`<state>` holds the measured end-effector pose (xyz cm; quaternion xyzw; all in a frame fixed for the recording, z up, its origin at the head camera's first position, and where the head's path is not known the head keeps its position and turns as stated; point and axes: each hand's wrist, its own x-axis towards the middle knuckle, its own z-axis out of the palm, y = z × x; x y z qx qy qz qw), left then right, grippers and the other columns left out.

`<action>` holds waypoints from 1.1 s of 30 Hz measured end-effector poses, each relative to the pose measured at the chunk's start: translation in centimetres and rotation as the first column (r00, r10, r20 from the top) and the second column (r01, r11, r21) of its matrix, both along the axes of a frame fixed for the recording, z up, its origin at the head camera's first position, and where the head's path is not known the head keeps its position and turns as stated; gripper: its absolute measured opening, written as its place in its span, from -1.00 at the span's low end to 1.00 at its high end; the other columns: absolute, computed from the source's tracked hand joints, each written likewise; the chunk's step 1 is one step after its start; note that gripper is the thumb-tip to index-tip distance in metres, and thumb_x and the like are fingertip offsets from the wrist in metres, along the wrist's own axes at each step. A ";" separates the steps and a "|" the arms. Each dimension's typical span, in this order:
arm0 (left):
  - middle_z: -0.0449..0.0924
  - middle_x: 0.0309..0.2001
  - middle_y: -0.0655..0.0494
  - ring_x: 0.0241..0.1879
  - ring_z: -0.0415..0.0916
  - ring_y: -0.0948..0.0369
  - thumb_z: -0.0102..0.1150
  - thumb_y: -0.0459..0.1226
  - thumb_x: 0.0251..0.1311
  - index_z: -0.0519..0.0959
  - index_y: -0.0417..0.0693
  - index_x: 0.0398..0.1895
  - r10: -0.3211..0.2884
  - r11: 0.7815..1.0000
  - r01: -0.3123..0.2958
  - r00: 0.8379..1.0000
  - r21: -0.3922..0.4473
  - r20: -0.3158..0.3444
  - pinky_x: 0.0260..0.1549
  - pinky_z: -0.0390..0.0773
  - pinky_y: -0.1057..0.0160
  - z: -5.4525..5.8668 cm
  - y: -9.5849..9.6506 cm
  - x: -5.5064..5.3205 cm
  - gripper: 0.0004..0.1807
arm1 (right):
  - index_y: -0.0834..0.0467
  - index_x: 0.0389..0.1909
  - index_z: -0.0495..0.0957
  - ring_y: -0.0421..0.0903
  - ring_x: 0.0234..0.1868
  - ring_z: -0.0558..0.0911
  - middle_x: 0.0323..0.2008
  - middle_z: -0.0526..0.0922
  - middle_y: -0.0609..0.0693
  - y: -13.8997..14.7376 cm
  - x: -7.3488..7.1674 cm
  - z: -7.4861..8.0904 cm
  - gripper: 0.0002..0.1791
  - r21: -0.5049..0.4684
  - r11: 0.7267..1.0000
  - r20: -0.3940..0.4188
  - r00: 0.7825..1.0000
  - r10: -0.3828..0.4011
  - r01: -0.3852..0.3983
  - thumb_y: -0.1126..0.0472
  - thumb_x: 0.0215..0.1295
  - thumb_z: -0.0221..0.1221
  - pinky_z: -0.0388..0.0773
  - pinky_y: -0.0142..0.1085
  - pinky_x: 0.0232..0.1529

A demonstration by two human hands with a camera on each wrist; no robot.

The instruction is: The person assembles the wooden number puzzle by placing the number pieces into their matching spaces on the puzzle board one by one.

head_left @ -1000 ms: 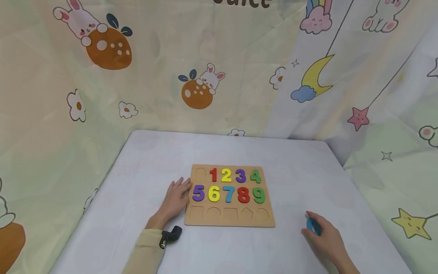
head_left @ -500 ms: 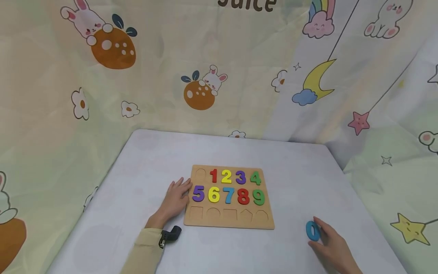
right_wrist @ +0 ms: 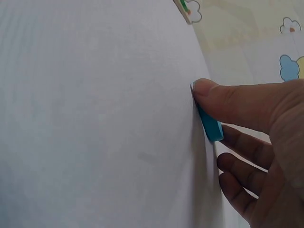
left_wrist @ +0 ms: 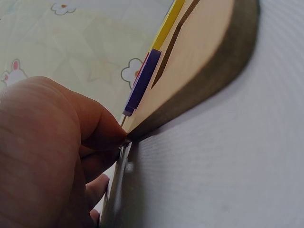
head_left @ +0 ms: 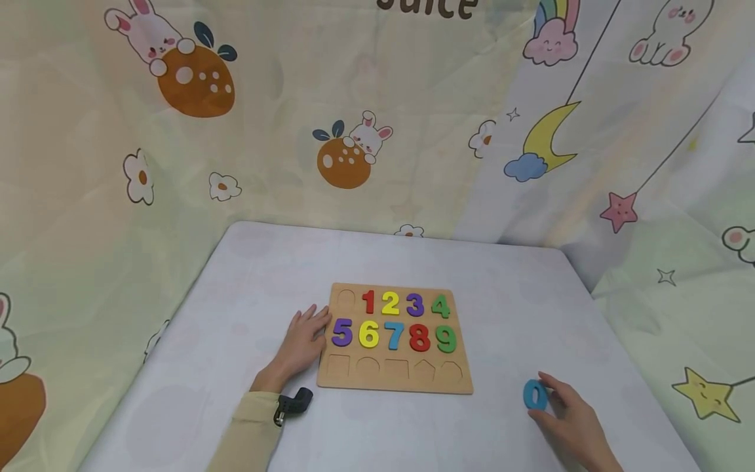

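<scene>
A wooden number puzzle board lies on the table, its upper two rows filled with coloured numbers 1 to 9. Its top-left recess and the bottom row of outlined recesses hold no pieces. My left hand rests along the board's left edge, fingers extended and tips touching it; the left wrist view has the thumb at the board's corner beside the purple number 5. Right of the board, my right hand pinches a blue number 0 between thumb and fingers, its face turned up, low over the table.
The white table has rounded far corners. Behind and beside it hangs a cloth printed with rabbits, oranges, flowers and stars. A black device is strapped to my left wrist over a beige sleeve.
The right hand has turned the blue number 0 from a tilted position to face up and brought it slightly nearer to me. The left hand stays at the board's edge.
</scene>
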<state>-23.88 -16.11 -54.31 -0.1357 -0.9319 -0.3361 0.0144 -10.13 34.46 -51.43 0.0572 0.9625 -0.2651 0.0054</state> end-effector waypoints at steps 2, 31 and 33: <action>0.26 0.43 -0.03 0.51 -0.06 -0.05 0.00 -0.39 0.19 0.40 -0.23 0.33 -0.003 1.000 0.003 1.000 -0.003 -0.001 0.48 -0.27 -0.11 0.0 0.0 0.0 -0.43 | 0.31 0.36 0.27 0.36 0.21 0.42 0.25 0.41 0.37 -0.2 -0.1 -0.1 -0.11 0.006 1.000 -0.013 1.000 -0.002 0.002 0.09 0.05 0.42 0.44 0.20 0.16; 0.28 0.42 -0.03 0.50 -0.04 -0.06 0.00 -0.40 0.16 0.40 -0.23 0.33 -0.009 1.000 0.009 1.000 0.016 0.000 0.48 -0.25 -0.12 0.0 -0.1 -0.2 -0.42 | 0.25 0.37 0.28 0.27 0.12 0.52 0.21 0.46 0.31 -3.9 -3.3 -0.1 -0.22 -0.018 1.000 -0.111 0.994 0.019 -0.021 0.14 0.16 0.36 0.52 0.10 0.12; 0.28 0.42 -0.03 0.50 -0.04 -0.06 0.00 -0.41 0.15 0.40 -0.24 0.33 -0.009 1.000 0.009 1.000 0.015 -0.001 0.47 -0.25 -0.12 0.0 -0.1 -0.2 -0.42 | 0.25 0.36 0.29 0.27 0.11 0.54 0.21 0.46 0.31 -4.2 -3.6 0.0 -0.23 -0.025 0.999 -0.127 0.992 0.023 -0.026 0.17 0.15 0.37 0.53 0.10 0.12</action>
